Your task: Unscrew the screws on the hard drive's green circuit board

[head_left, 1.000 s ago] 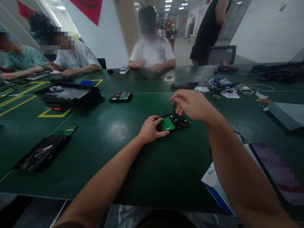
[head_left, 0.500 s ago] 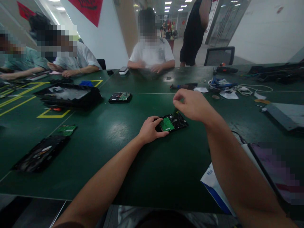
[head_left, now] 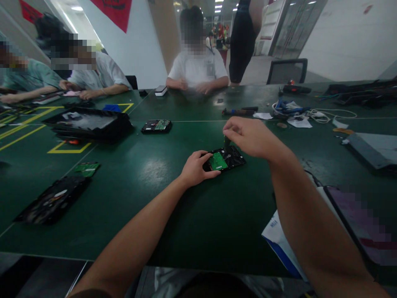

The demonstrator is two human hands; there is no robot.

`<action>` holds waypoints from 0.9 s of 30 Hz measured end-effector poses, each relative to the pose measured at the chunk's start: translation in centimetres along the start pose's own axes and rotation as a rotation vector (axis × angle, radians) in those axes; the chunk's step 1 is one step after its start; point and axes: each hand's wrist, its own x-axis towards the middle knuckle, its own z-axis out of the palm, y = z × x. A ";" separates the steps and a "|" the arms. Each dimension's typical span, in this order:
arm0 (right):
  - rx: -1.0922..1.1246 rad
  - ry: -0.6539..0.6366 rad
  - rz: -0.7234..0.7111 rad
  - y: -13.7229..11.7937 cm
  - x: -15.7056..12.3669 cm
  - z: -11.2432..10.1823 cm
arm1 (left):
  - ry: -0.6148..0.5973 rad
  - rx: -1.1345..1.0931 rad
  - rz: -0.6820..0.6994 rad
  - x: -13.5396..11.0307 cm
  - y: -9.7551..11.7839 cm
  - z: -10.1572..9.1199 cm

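Observation:
A black hard drive with a green circuit board on top lies on the green table. My left hand grips its left end, thumb along the near edge. My right hand hovers just above the drive's far side, fingers pinched around a thin dark tool that stands upright on the drive; most of the tool is hidden by the fingers.
Another hard drive lies further back, a black tray to its left. A loose green board and an opened drive sit at left. Cables and papers lie at back right. Several people sit across; one stands.
My right hand has turned slightly and lowered its pinch towards the drive, bringing the tool upright on it. My left hand has stayed on the drive. The standing person has walked left.

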 end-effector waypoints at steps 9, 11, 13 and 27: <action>-0.089 0.053 -0.024 0.1 0.3 0.3 | 0.008 -0.001 0.012 0.0 0.1 0.0; -0.047 0.022 -0.006 0.0 0.3 0.3 | 0.007 0.002 0.011 0.0 0.1 0.0; 0.047 -0.030 0.041 -0.1 0.2 0.4 | 0.007 0.002 0.008 0.0 0.0 0.0; -0.173 0.043 0.077 0.1 0.3 0.3 | -0.013 -0.010 -0.006 0.1 0.4 -0.4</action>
